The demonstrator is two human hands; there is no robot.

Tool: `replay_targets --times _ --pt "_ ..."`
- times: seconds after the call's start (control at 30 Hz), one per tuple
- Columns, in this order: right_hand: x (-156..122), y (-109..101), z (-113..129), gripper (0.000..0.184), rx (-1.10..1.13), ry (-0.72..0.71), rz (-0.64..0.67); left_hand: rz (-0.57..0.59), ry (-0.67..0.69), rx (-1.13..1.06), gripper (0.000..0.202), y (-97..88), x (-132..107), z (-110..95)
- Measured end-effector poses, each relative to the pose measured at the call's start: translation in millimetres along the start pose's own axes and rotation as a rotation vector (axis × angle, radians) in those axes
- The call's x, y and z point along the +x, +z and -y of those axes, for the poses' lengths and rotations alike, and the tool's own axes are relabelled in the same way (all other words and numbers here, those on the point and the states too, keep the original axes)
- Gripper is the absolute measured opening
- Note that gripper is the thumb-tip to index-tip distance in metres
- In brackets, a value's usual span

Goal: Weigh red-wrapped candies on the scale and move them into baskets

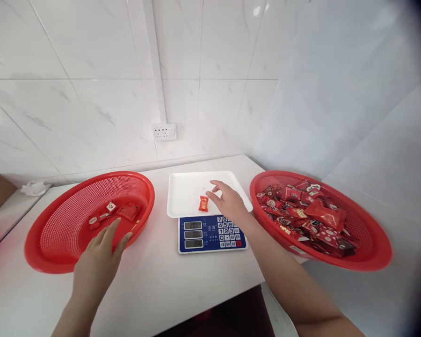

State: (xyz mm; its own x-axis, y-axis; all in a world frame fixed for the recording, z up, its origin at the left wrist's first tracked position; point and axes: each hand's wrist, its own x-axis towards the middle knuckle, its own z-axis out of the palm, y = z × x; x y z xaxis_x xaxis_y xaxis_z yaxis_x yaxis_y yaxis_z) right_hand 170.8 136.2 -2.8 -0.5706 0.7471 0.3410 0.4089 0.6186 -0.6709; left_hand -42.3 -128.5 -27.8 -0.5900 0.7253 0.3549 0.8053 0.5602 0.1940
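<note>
A small red candy packet [203,203] lies on the white scale tray [185,194].

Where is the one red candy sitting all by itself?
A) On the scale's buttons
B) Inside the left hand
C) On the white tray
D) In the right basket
C: the red candy packet lies alone on the white tray on top of the scale, just beside the right hand.
</note>
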Motion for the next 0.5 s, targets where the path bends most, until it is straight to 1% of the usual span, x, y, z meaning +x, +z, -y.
replay_targets --times 0.03,0.07,0.1,0.13,0.17,0.23,0.33,0.4,0.47,0.5 --pt "6 2 -1 0.044 -0.012 0.004 -0.027 -0.086 0.010 -0.023 0.046 1.9 -6 -6" --pt "12 4 -2 0.044 -0.007 0.016 -0.055 -0.179 0.049 -0.065 0.041 5.2 -11 -13" --pt "17 6 -4 0.044 0.008 0.033 -0.079 -0.258 0.119 -0.125 0.035 9.7 -17 -21" --pt "22 7 -5 0.044 0.029 0.051 -0.092 -0.313 0.215 -0.201 0.030 15.1 -23 -31" --pt "27 9 -6 0.045 0.050 0.066 -0.097 -0.331 0.320 -0.282 0.026 21.2 -29 -42" --pt "34 11 -8 0.046 0.080 0.080 -0.091 -0.267 0.486 -0.436 0.025 33.6 -38 -65" --pt "33 4 -11 0.048 0.123 0.050 -0.107 -0.107 0.613 -0.621 0.023 50.8 -49 -97" --pt "19 -11 -13 0.047 0.169 0.002 -0.159 -0.003 0.673 -0.687 0.023 62.2 -56 -111" --pt "-7 -30 -16 0.041 0.191 -0.025 -0.206 0.094 0.723 -0.705 0.023 74.7 -62 -119" --pt "-23 -38 -18 0.035 0.178 -0.013 -0.215 0.143 0.734 -0.696 0.023 81.3 -65 -121"
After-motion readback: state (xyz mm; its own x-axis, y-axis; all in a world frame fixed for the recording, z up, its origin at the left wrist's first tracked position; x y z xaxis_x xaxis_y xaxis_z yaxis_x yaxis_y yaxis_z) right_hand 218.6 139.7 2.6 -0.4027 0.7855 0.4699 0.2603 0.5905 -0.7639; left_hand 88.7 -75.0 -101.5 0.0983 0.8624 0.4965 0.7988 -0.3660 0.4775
